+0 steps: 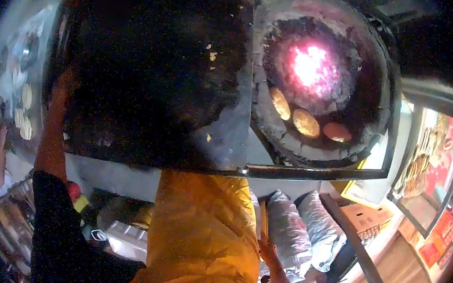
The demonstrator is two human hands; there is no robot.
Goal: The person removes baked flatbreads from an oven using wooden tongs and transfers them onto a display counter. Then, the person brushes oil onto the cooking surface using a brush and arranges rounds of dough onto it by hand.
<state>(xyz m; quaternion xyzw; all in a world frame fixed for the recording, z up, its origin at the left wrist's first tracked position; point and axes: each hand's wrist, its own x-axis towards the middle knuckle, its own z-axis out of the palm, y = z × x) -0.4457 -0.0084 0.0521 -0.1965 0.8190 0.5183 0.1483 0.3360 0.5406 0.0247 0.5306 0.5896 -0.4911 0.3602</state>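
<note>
My left hand point(63, 88) rests at the left edge of a dark, sooty worktop point(150, 79); its fingers are lost in shadow. Low beside an orange apron point(204, 232), my right hand point(269, 253) is closed around the lower end of a thin wooden stick point(263, 220). To the right of the worktop is a round clay oven point(365, 149) with coals point(315, 68) glowing at its bottom. Three flatbreads show on its near inner wall: a narrow one point(281, 103), a golden one point(306, 123) and a browner one point(337, 132).
At far left, another person's arm point(2, 152) reaches toward pale dough rounds point(23, 126) on a counter. Stuffed sacks point(286, 229) stand below the oven. A cardboard box point(366, 215) is at right, near a framed case point(440, 214) with stacked flatbreads point(417, 173).
</note>
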